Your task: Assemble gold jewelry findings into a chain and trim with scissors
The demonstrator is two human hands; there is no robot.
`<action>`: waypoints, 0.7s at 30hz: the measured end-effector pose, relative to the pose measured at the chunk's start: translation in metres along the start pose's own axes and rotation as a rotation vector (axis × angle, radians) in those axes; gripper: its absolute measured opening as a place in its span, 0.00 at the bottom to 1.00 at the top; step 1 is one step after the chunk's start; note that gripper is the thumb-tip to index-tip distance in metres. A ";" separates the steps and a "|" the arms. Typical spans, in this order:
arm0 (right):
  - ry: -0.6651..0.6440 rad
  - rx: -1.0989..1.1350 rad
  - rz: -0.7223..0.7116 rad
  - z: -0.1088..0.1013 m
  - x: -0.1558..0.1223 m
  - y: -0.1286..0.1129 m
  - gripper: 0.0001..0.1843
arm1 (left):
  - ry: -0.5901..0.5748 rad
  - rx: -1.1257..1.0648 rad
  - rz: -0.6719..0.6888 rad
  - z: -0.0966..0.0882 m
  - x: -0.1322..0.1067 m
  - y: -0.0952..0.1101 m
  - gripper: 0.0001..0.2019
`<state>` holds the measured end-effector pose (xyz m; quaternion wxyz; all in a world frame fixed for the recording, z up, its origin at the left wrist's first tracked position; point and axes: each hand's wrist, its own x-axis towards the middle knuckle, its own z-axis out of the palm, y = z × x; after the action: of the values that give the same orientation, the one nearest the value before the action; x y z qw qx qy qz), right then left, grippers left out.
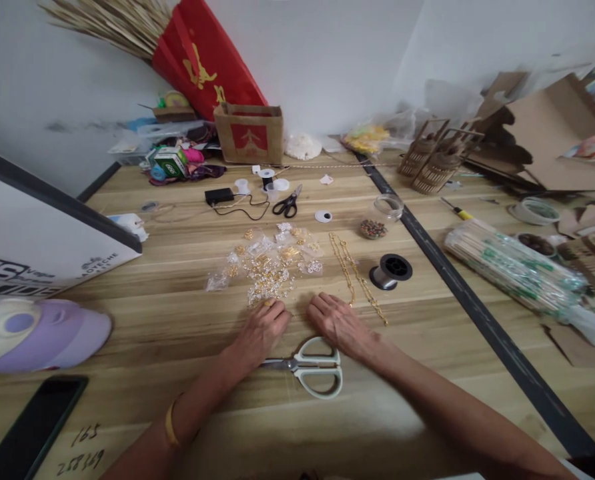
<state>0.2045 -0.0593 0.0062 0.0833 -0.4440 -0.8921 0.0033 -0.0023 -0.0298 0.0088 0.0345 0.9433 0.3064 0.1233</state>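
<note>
My left hand [261,329] rests on the wooden table [167,320], its fingertips at the near edge of a pile of small clear bags holding gold findings [272,267]. The fingers look curled together over a gold piece; what they hold is too small to name. My right hand [338,322] lies flat beside it, fingers stretched toward the pile, holding nothing. White-handled scissors [312,367] lie just under both wrists. A gold chain [356,277] runs along the table right of my right hand, with a spool of thin wire [391,271] beyond it.
Black scissors [287,202], a glass jar of beads [377,221], a black box with cord [219,196] and a paper bag [249,133] lie farther back. A purple cap [37,340] and phone [32,427] sit near left. Bagged sticks [512,267] and cardboard lie right of a black strip [457,280].
</note>
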 end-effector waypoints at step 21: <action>0.150 0.773 0.239 -0.003 0.000 -0.003 0.04 | -0.089 -0.844 -0.520 -0.007 0.003 -0.009 0.09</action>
<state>0.2023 -0.0613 0.0095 0.3078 -0.4797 -0.7588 0.3152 -0.0064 -0.0208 0.0149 0.4558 0.7438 0.4531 0.1834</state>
